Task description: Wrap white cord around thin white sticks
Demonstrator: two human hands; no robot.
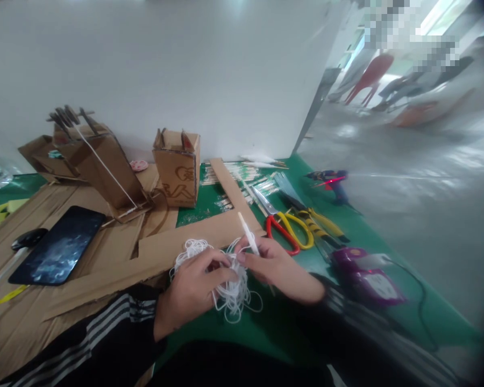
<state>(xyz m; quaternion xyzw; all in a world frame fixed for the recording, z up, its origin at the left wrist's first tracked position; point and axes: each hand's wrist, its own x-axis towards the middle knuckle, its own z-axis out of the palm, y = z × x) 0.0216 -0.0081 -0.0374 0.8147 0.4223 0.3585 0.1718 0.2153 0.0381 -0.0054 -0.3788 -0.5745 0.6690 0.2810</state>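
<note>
A loose tangle of white string (234, 305) lies between my two hands, just above the table's front edge. My left hand (191, 285) is closed around the left side of this tangle, thumb and fingers pinching strands. In my right hand (276, 266) I grip a slim pale stick (248, 235) that looks wrapped in white string along its middle. The stick points up and away from me, its bare tip uppermost. Fingertips of the right hand also touch strands of the tangle. The lower end of the stick is mostly hidden by the fingers.
Cardboard strips (193, 231) lie beyond my hands. Scissors (286, 226), pliers (326, 226) and a purple device (367, 274) are at right, with a glue gun (333, 183) behind. A phone (58, 244), a tilted cardboard structure (105, 166) and a cardboard box (177, 169) stand leftward.
</note>
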